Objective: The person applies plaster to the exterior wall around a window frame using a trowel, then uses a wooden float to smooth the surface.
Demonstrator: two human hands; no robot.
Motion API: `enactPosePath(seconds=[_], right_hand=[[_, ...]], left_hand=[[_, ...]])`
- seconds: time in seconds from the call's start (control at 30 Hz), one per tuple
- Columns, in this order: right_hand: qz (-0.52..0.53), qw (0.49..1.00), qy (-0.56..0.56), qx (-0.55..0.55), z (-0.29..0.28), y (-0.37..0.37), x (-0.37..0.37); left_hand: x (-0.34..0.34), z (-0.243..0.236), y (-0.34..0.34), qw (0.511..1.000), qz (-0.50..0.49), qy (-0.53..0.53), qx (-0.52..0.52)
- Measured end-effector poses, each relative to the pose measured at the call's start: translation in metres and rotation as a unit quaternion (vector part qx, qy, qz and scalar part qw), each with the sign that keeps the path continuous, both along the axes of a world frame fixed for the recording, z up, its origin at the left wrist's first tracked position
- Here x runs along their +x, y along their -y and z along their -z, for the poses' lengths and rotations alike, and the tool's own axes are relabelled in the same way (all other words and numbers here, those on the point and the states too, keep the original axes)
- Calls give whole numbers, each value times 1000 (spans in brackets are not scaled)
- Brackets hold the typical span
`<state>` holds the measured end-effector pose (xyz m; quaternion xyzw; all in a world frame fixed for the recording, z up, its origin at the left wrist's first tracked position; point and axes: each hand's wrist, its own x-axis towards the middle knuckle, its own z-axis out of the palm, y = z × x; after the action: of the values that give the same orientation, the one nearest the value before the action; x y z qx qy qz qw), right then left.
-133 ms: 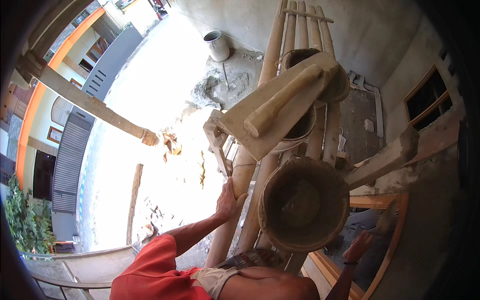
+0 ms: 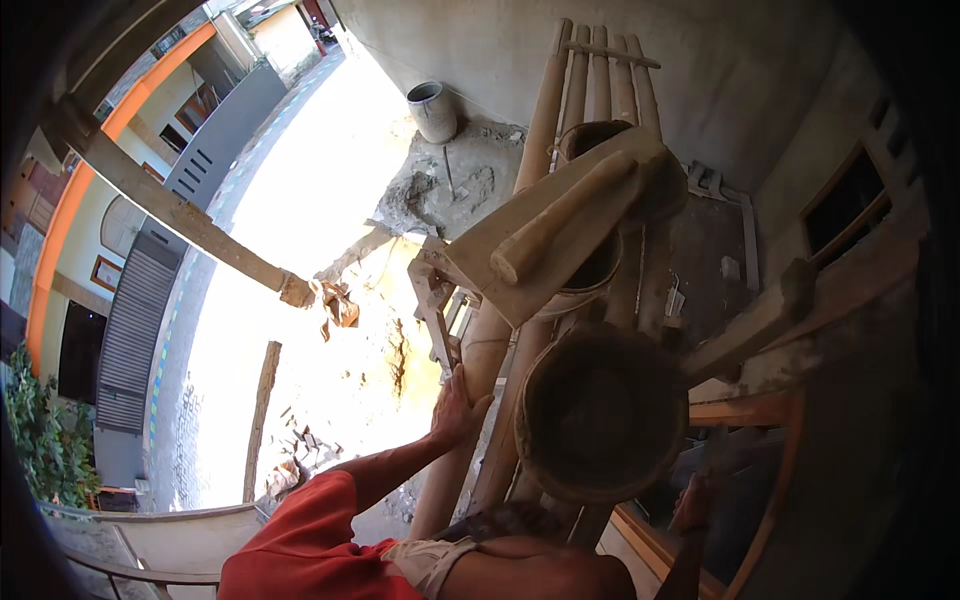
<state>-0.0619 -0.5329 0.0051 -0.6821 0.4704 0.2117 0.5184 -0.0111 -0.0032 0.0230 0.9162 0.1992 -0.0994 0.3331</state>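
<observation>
My left hand (image 2: 458, 412) grips the outer bamboo pole (image 2: 440, 490) of the scaffold, thumb over the top and fingers along its left side. Low on the right, beside a wood-framed window (image 2: 775, 490), is my right hand (image 2: 692, 503), in shadow with its fingers curled. A dark, blurred shape rises from it, too unclear to name. Between my arms stands a round, mortar-crusted bucket (image 2: 530, 420), its inside dark. Beyond it, a flat wooden board (image 2: 490, 245) with a thick wooden handle piece (image 2: 565, 220) lies across more buckets (image 2: 597, 280).
A wooden beam (image 2: 745, 335) juts in beside the near bucket. Another beam (image 2: 190, 222) crosses at the left. On the ground below are a grey drum (image 2: 433, 115), a mound of mortar (image 2: 450, 185) with a stick in it, and an upright plank (image 2: 262, 420). A plastered wall (image 2: 740, 80) stands behind.
My right hand has moved a little left and down, nearer the near bucket. My left hand keeps its hold on the pole. The right side of the picture is darker.
</observation>
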Motion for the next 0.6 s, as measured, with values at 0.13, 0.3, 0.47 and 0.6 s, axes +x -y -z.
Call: enactPosePath(seconds=[0.13,0.3,0.47,0.6], right_hand=[[-133,932,325,-88,109,26,-71],[-207,953,196,-101,146,-24,-112],[-10,912,160,378,111,-38,-102],[-260,922,233,169,32,-88,-92]], left_hand=[[3,-7,0,1000,-2,26,-3],[-2,11,-12,998,11,59,9],[20,-8,10,999,27,34,-5],[2,22,-15,997,2,72,29]])
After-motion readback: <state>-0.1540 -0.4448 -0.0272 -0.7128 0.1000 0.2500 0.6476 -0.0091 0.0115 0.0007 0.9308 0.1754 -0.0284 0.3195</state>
